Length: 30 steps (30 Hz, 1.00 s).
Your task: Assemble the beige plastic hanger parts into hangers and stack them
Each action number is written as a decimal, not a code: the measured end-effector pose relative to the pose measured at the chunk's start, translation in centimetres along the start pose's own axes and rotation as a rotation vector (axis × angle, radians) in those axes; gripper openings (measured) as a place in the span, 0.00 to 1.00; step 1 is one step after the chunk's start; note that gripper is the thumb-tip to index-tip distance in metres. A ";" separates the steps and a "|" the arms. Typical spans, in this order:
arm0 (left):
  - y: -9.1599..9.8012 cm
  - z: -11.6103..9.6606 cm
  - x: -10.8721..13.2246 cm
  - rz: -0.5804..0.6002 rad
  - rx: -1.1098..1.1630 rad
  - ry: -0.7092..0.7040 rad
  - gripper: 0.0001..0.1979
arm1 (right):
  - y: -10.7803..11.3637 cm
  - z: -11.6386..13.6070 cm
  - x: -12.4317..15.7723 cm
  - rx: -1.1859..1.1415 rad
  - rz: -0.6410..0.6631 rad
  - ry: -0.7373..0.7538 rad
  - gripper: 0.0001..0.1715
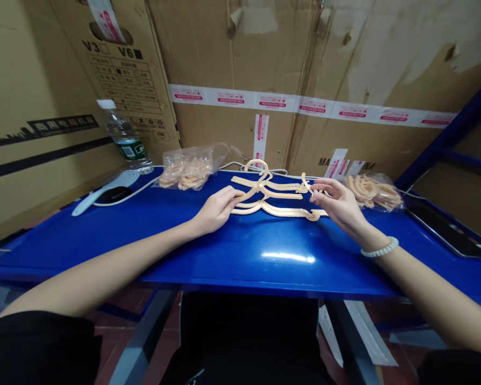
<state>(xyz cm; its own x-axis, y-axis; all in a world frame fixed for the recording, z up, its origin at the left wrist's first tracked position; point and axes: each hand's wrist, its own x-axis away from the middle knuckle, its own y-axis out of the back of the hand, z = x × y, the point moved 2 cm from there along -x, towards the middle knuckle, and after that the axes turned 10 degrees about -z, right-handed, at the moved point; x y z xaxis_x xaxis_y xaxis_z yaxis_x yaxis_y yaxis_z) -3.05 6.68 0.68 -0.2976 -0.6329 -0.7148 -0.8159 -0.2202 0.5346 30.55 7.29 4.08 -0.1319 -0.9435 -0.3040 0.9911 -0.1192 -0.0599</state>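
Several cream plastic hangers lie stacked on the blue table, hooks pointing away from me. My left hand pinches the left end of the stack with curled fingers. My right hand, a pale bead bracelet on its wrist, grips the right end, fingers closed round a small cream clip at the hanger's tip. Both hands rest low on the table surface.
Two clear bags of cream plastic parts lie at the back, one on the left and one on the right. A water bottle, a white brush and a white cable sit far left. Cardboard boxes wall the back; a dark tray lies right.
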 end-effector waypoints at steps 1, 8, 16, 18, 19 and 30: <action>0.0 0.0 0.0 -0.003 0.000 -0.005 0.13 | 0.0 0.0 0.0 -0.013 -0.017 -0.010 0.31; 0.1 0.0 0.1 -0.004 -0.008 -0.024 0.13 | 0.3 -0.6 -0.6 -0.012 0.044 -0.143 0.29; 0.0 -0.1 0.2 -0.015 -0.032 -0.062 0.12 | 0.6 -1.1 -1.1 0.090 0.068 -0.126 0.25; 0.0 -0.1 0.3 -0.009 -0.032 -0.069 0.12 | 0.5 -1.3 -1.1 0.060 0.072 -0.148 0.24; 0.0 -0.2 0.3 -0.005 -0.033 -0.074 0.12 | 0.5 -1.3 -1.0 0.029 0.079 -0.170 0.24; -0.3 -0.3 0.4 -0.029 -0.007 -0.217 0.11 | 0.3 -1.7 -0.7 -0.136 0.210 -0.346 0.20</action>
<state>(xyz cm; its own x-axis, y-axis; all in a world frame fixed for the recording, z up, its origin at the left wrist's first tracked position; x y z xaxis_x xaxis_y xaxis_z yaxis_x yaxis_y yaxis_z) -2.77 6.26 0.36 -0.3746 -0.4514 -0.8099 -0.8225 -0.2415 0.5150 30.87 8.41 2.68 0.1105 -0.9938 0.0122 0.9809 0.1071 -0.1625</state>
